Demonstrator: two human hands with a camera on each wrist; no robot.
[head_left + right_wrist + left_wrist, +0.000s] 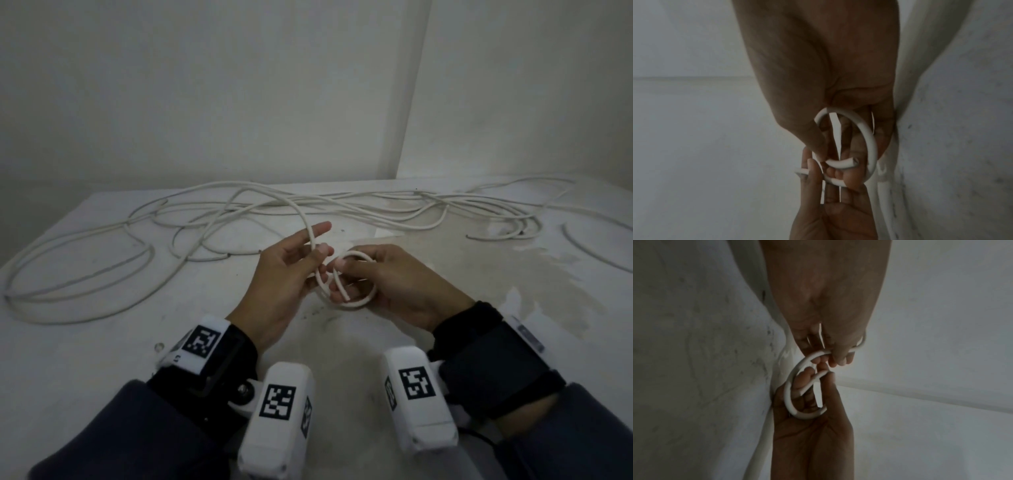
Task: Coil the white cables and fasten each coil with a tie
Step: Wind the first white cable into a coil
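Above the table's middle, both hands hold a small loop (pixel 363 302) at one end of a white cable (pixel 298 207). My left hand (pixel 320 257) pinches the cable between thumb and fingers where it crosses itself, with the index finger (pixel 322 228) stretched out. My right hand (pixel 346 270) grips the loop, thumb on top and fingers curled through it. The cut cable end (pixel 346 297) points down inside the loop. In the left wrist view the loop (pixel 789 394) lies over the right hand's fingers (pixel 803 382). The right wrist view shows the loop (pixel 871 142) and the cable end (pixel 853 161).
The rest of the white cable sprawls in loose loops (pixel 85 270) across the back and left of the white table (pixel 102 353). More white cable (pixel 513 219) lies tangled at the back right, with an arc (pixel 589 251) near the right edge. Walls close off the back.
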